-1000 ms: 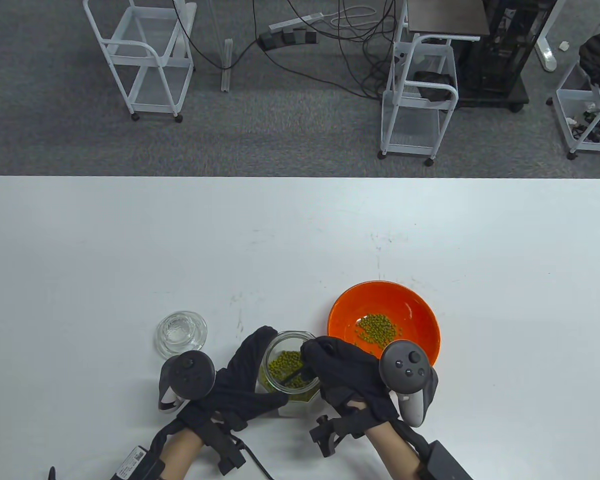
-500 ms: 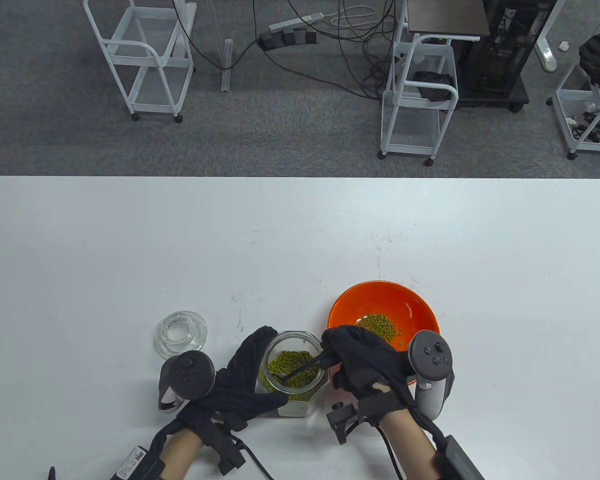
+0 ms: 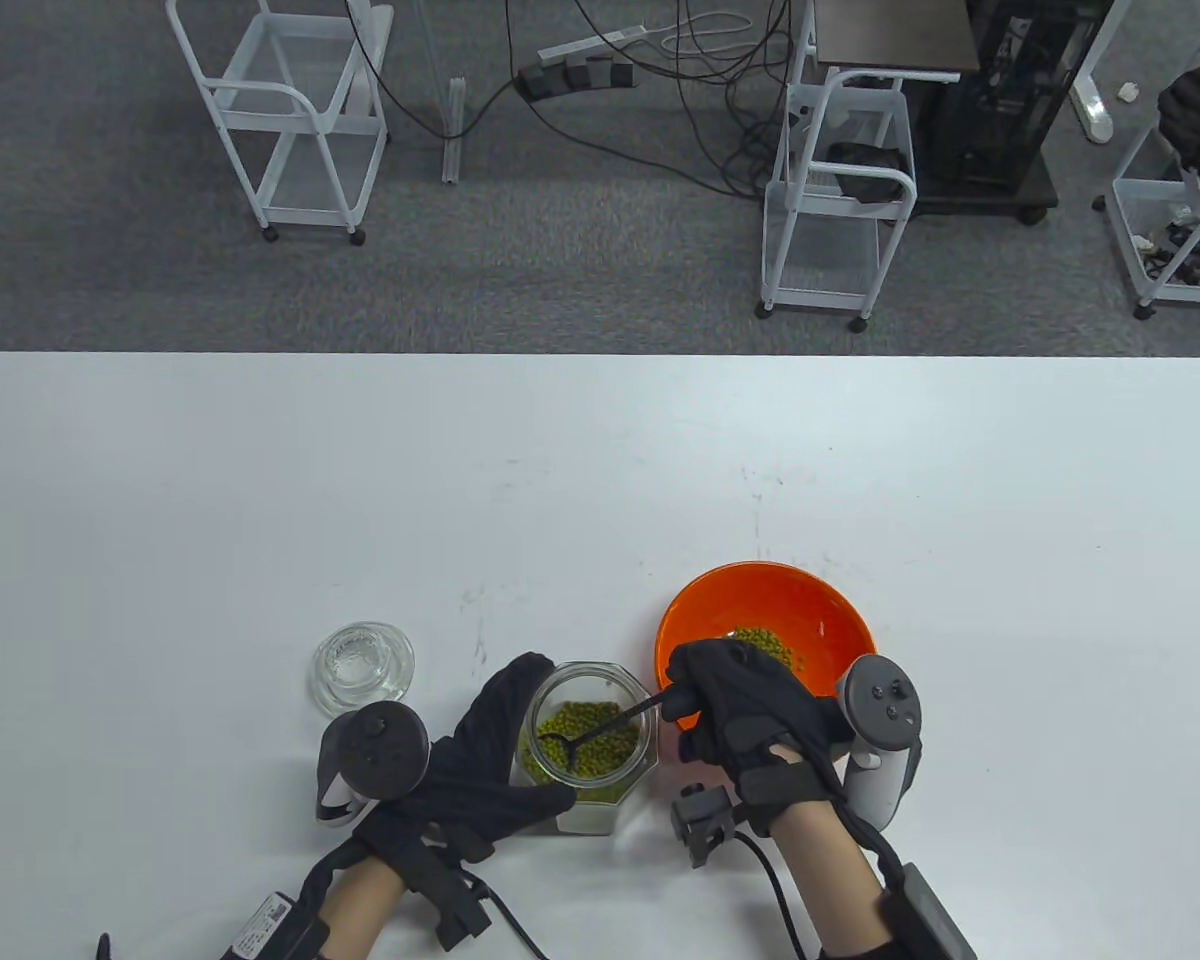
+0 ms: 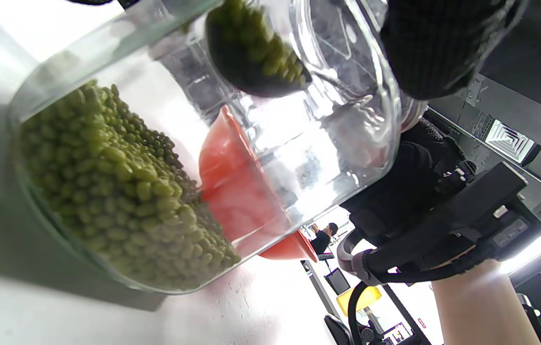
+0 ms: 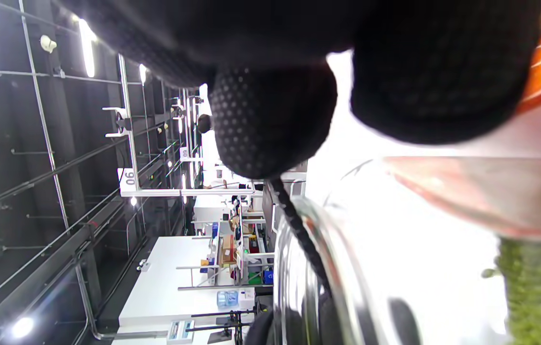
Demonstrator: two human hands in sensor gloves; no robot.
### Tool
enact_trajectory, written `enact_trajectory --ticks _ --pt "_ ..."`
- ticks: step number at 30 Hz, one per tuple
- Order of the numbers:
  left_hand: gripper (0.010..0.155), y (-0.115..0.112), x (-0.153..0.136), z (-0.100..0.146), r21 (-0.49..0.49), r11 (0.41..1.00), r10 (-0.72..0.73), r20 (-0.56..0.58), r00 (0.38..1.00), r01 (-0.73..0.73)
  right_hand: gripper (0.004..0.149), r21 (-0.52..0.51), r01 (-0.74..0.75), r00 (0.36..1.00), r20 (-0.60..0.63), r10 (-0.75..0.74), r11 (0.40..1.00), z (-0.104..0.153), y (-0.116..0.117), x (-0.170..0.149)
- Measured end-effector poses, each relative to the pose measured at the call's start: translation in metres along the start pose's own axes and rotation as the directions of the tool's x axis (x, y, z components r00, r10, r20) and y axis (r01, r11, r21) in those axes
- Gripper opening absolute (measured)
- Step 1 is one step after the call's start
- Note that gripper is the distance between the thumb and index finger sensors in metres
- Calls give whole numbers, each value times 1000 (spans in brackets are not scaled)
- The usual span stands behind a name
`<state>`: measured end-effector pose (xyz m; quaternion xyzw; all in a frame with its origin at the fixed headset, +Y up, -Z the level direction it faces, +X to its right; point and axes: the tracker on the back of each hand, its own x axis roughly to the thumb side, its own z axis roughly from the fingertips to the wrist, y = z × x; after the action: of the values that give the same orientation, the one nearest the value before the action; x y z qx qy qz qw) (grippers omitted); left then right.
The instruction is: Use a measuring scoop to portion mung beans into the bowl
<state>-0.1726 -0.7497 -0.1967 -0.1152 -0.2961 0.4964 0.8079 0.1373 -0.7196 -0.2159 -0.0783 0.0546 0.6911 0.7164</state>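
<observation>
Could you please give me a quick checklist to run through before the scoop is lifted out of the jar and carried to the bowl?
1. Scoop loaded with beans: ok, the left wrist view shows its cup full.
2. Right hand pinches the scoop handle: ok.
3. Left hand grips the jar to steady it: ok.
4. Bowl close beside the jar, open, with beans already inside: ok.
5. Lid lying apart on the table, out of the path: ok.
6. Scoop clear of the jar rim for lifting: cannot tell.
</observation>
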Motion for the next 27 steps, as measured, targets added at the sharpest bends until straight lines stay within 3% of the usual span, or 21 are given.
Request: enact_trajectory --ticks 8,27 --pt "112 0 -1 0 0 1000 2 0 1000 -2 40 1 118 990 -75 -117 993 -7 -10 -10" --pt "112 1 -1 0 0 1000 4 0 1000 -4 40 -7 318 946 -59 -317 948 -17 -49 -8"
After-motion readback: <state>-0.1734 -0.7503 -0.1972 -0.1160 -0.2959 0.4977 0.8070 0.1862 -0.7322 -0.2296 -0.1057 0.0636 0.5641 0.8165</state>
